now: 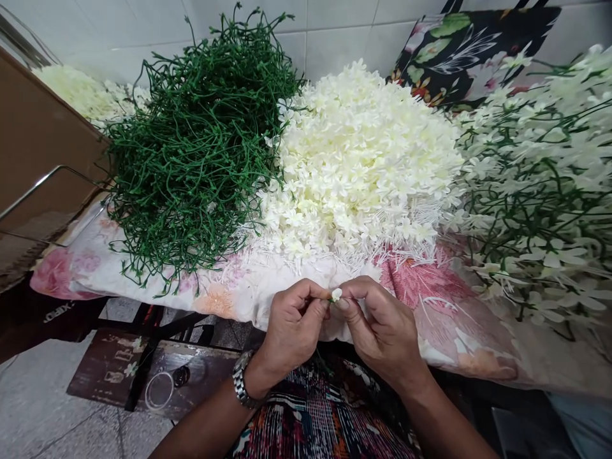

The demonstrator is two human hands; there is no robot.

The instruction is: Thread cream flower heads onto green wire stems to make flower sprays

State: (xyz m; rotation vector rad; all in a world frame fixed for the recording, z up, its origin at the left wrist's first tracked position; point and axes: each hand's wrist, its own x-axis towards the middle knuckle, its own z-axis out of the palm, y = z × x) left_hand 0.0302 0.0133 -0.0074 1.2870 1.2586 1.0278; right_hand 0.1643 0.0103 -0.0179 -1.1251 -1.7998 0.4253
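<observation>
My left hand (294,322), with a metal watch (243,381) on its wrist, pinches a green artificial stem (331,300) between thumb and forefinger. Facing it, my right hand (385,322) has thumb and forefinger closed on a small white artificial flower (336,294). Flower and stem tip meet between the fingertips; how far they fit together is too small to tell. Both hands are at the front edge of a flower-patterned cloth (282,290). Beyond them lie a heap of loose white blossoms (363,159) and, to its left, a tangled pile of green stems (201,146).
White flowers on green stems (549,191) are heaped at the right. A cardboard box (48,127) and a bent metal wire frame (33,188) stand at the left. A dark floral bag (473,57) leans against the tiled wall. Below is a wooden board (191,376) with a clear ring (160,390).
</observation>
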